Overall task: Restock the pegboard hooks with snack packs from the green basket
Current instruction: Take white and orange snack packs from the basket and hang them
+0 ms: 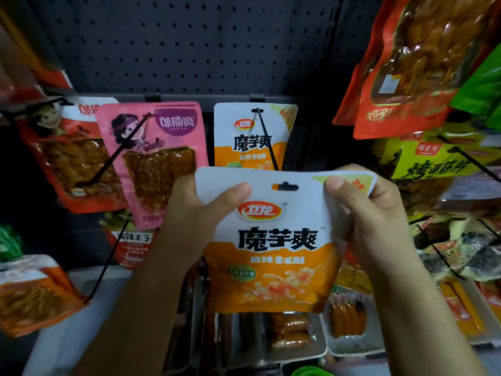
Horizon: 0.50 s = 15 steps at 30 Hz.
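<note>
Snack pack between both thumbs

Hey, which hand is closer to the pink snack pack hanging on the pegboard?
Left. The left hand grips the white and orange pack just below and right of the pink pack; the right hand grips that pack's far side.

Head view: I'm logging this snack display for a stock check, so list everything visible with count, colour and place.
held snack pack: one, white and orange, centre, hang slot at hook tip
matching pack: one, white and orange, hung behind
pink pack: one, left of centre
red packs: several, upper right
pegboard: one, dark, top
sausage trays: several, bottom
left hand: grip on pack's left top
right hand: grip on pack's right top
</note>
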Available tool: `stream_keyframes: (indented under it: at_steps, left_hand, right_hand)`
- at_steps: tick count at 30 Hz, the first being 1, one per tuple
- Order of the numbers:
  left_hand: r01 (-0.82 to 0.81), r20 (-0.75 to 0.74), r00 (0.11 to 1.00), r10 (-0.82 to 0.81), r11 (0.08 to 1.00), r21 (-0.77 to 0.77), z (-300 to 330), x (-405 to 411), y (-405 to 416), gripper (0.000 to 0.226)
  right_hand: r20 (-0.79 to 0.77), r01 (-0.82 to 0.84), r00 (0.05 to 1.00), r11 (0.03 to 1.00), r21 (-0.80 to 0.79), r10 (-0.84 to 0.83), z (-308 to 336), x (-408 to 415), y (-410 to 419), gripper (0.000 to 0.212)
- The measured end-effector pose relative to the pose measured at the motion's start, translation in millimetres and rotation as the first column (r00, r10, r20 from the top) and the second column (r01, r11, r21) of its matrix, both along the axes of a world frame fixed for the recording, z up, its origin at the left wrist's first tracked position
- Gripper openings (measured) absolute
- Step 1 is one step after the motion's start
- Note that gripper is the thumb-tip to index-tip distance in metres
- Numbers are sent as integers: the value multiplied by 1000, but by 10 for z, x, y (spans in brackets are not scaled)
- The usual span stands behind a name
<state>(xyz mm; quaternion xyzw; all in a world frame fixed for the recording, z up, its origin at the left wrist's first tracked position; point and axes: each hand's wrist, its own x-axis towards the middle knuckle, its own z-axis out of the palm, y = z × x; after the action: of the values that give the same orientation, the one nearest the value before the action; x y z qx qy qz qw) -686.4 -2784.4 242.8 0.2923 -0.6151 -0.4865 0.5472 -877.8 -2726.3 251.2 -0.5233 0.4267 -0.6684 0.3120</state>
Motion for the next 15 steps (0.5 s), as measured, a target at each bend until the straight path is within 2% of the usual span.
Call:
stream_keyframes:
  at_steps: [3,5,9,15]
  left_hand:
    - [-43,11,999,43,999,-9,27,-14,-7,15]
    - [-68,5,998,68,998,-5,23,-38,-15,10]
    - [-74,9,997,74,997,9,-14,-105,-33,15]
    - [-74,2,997,74,995,67,-90,-127,-135,10]
  right_hand:
    - [20,26,999,999,27,-26,15,-2,-24,15]
    - [31,39,999,998,59,-41,4,-6,-45,15]
    - [66,73,994,989,126,-82,-61,-29,-105,13]
    - [115,47,991,983,177,-69,-148,-34,-196,13]
